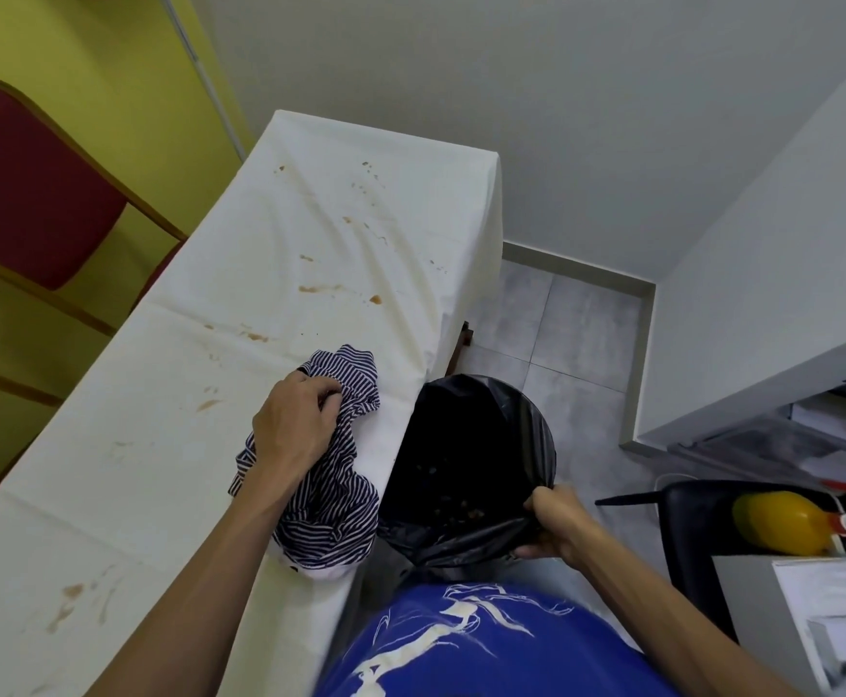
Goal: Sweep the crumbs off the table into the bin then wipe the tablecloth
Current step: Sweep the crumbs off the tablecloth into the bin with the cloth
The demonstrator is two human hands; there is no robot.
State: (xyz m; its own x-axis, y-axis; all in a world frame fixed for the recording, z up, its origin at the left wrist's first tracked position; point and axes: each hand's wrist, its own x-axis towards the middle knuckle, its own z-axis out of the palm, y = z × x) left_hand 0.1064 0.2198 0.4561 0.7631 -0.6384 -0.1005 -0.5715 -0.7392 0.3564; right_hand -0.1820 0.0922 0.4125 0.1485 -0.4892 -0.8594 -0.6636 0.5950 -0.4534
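Left hand (293, 425) grips striped cloth (333, 487) on stained white tablecloth (159, 374), near table edge. Right hand (557, 523) pinches black liner rim of bin (476, 445), held against edge. Specks inside bin, probably crumbs (453, 513).

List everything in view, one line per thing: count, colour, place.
white stained tablecloth: one, white with brown stains, covering the table.
navy-and-white striped rag: one, navy and white, crumpled on the tablecloth.
bin with black plastic liner: one, black, beside the table's edge.
crumbs: several, brown, inside the bin.
red-cushioned wooden chair: one, red, far left.
yellow spray bottle: one, yellow, far right.
blue shirt: one, blue, bottom.
left hand: one, gripping the rag.
right hand: one, pinching the liner's rim.
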